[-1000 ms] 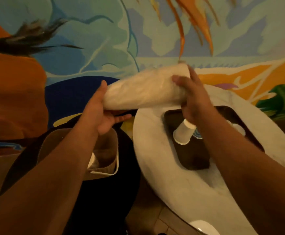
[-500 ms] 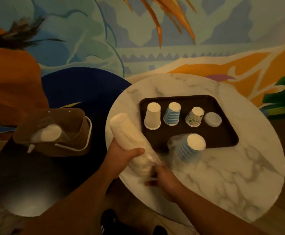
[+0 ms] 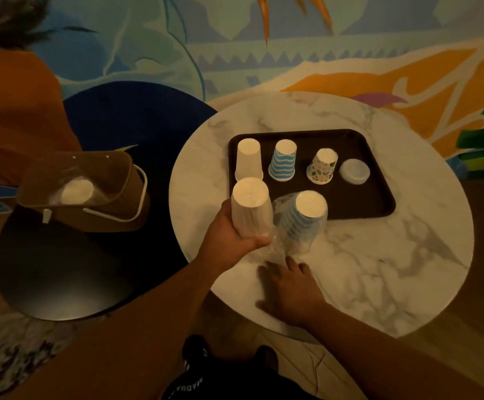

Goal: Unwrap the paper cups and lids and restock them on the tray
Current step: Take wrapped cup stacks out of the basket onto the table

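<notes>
From the head camera we look down on a round marble table (image 3: 379, 269) with a dark tray (image 3: 359, 203) lying toward its far side. Our left hand (image 3: 229, 235) is wrapped round a stack of white cups (image 3: 251, 212) in clear plastic, fingers and thumb curled about its lower end, and holds it upright, bottoms up, over the near left corner of the tray. Just beside it to the right stands a second wrapped stack, the blue-striped cups (image 3: 304, 220), resting at the tray's near edge with its loose wrap (image 3: 278, 249) spilling onto the marble.

Our right hand (image 3: 290, 287) lies on the table near its front edge, fingers straight and spread, their tips at the crumpled plastic — whether they pinch it we cannot tell.

Along the tray's far edge four things stand in a row, each apart from the next: a white cup (image 3: 248, 160) at the left, a blue-striped cup (image 3: 284, 160), a patterned cup (image 3: 323, 166), all upside down, and a flat pile of lids (image 3: 354, 171) at the right.

To the left of the table a brown paper bag (image 3: 99, 192) sits on a dark round stool (image 3: 62, 272) — inside it shows another wrapped stack (image 3: 75, 192) of white cups. Behind everything runs a painted wall (image 3: 264, 53).
</notes>
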Available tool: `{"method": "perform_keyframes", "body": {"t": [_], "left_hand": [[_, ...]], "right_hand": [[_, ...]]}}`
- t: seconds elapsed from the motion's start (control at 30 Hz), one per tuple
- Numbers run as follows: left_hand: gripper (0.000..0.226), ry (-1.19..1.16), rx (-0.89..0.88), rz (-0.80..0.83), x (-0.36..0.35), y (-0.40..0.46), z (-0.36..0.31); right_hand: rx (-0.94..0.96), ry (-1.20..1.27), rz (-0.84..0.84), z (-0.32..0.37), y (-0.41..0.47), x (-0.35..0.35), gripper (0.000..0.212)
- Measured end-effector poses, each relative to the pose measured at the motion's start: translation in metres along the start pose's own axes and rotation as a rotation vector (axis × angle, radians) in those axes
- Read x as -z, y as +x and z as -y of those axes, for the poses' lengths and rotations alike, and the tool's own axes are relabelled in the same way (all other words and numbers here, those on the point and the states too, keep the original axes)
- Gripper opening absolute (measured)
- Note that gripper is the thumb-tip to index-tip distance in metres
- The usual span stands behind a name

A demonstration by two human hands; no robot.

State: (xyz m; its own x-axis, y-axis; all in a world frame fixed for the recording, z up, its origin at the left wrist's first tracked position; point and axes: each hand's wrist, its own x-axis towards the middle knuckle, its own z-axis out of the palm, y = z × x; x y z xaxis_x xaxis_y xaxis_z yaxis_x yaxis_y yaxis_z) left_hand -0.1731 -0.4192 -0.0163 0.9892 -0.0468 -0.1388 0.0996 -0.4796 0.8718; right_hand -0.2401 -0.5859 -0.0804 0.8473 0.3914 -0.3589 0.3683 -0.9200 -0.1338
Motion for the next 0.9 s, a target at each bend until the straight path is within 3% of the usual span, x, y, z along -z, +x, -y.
{"method": "perform_keyframes", "body": {"t": [0.1, 0.17, 0.27, 0.37, 0.53, 0.6, 0.73, 0.9], "left_hand": [[0.116, 0.048, 0.049, 0.113, 0.016, -0.003, 0.009], [0.107, 0.062, 0.041, 0.104, 0.036, -0.01, 0.019], [0.071, 0.131, -0.019, -0.031, 0.081, -0.023, 0.036], [0.048, 0.249, -0.035, -0.249, 0.142, -0.021, 0.051], [0.019, 0.358, -0.023, -0.488, 0.254, 0.005, 0.08], [0.017, 0.388, 0.042, -0.542, 0.295, 0.026, 0.094], [0.019, 0.48, 0.258, -0.411, 0.357, 0.072, 0.141], [0.009, 0.569, 0.295, 0.056, 0.371, 0.122, 0.168]], "right_hand": [[0.043, 0.006, -0.006, 0.005, 0.0, 0.003, 0.065], [0.183, 0.018, 0.006, 0.015, 0.005, 0.002, 0.056], [0.387, 0.149, 0.012, 0.05, 0.021, 0.008, 0.049], [0.506, 0.258, -0.106, 0.099, 0.05, 0.029, 0.041], [0.541, 0.361, -0.262, 0.173, 0.128, 0.092, 0.04], [0.492, 0.435, -0.318, 0.197, 0.166, 0.118, 0.038], [0.264, 0.553, -0.32, 0.246, 0.244, 0.157, 0.045], [-0.035, 0.577, -0.017, 0.293, 0.318, 0.177, 0.056]]}}
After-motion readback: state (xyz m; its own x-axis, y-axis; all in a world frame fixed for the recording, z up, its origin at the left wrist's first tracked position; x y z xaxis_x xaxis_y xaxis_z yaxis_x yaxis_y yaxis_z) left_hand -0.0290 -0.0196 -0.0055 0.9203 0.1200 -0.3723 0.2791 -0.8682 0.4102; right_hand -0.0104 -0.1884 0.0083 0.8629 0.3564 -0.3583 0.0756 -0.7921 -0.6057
